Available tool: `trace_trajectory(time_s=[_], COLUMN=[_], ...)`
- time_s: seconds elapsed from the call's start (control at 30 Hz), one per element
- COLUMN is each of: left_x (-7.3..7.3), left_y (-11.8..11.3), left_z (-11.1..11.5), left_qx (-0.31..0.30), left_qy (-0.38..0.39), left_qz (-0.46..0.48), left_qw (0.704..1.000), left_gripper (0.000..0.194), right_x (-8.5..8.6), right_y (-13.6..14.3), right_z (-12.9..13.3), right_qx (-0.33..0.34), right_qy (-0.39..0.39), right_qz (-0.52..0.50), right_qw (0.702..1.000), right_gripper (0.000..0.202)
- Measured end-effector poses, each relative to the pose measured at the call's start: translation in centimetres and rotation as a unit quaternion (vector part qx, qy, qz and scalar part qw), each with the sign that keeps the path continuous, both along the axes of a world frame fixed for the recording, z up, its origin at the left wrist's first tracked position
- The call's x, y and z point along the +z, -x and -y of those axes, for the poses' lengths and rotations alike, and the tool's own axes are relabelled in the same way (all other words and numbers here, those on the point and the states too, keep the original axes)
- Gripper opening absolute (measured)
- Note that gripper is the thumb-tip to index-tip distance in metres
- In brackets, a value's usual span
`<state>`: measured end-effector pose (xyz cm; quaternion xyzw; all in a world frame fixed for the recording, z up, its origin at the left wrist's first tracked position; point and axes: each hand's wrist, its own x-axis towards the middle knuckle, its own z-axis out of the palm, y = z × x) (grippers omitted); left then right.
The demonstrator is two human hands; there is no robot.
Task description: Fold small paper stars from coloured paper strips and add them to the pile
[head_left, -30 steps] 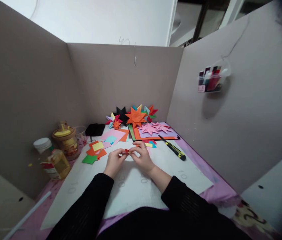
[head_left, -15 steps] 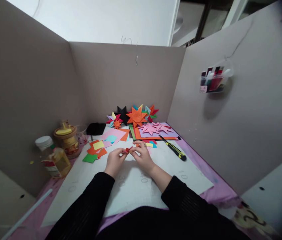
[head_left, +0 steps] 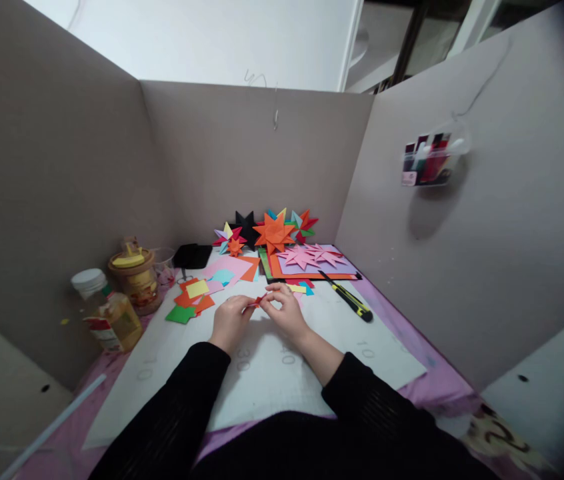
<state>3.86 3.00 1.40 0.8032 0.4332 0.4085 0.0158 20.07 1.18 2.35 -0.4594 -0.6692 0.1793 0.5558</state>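
A small red piece of folded paper [head_left: 258,301] is pinched between my two hands, above the middle of the white sheet [head_left: 262,393]. My left hand [head_left: 231,320] grips its left side with thumb and fingers pressed together. On the other side, my right hand [head_left: 286,312] is closed on the paper's right end. My fingers cover much of the piece, so its exact folds are hidden. Just beyond my hands, small yellow and blue papers [head_left: 307,289] lie on the sheet.
Coloured paper pieces [head_left: 197,289] lie at the left, near a bottle [head_left: 115,317] and a jar [head_left: 137,280]. A yellow-black cutter [head_left: 349,300] lies at the right. Paper stars [head_left: 275,233] stand at the back; pink stars [head_left: 301,257] lie on stacked paper.
The red paper has turned slightly between my fingertips, and my fingers have shifted a little. Both hands stay in nearly the same place.
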Motion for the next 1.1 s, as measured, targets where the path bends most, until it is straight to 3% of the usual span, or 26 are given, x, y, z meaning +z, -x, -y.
trace_trajectory(time_s=[0.17,0.5,0.77,0.9,1.1], left_x=[0.16,0.16,0.34,0.41,0.0], left_y=[0.04,0.03,-0.11,-0.2,-0.08], left_z=[-0.07,0.17,0.47,0.43,-0.06], left_qx=[-0.002,0.011,0.014,0.019,0.002], left_qy=[0.028,-0.03,-0.047,-0.015,0.046], left_qz=[0.033,-0.008,-0.029,-0.017,0.08], left_qw=[0.999,0.999,0.998,1.0,0.996], left_gripper=[0.01,0.013,0.015,0.013,0.012], right_x=[-0.19,-0.11,-0.86,-0.97,-0.74], right_y=[-0.16,0.18,0.6,0.45,0.01], right_z=[-0.24,-0.18,-0.6,-0.75,-0.5], right_qx=[0.026,0.013,0.011,0.026,0.024], right_qy=[-0.02,-0.028,0.024,0.032,-0.024], right_qz=[0.006,-0.021,-0.08,-0.094,-0.051], right_qw=[0.999,0.999,0.996,0.995,0.998], right_gripper=[0.011,0.015,0.008,0.01,0.008])
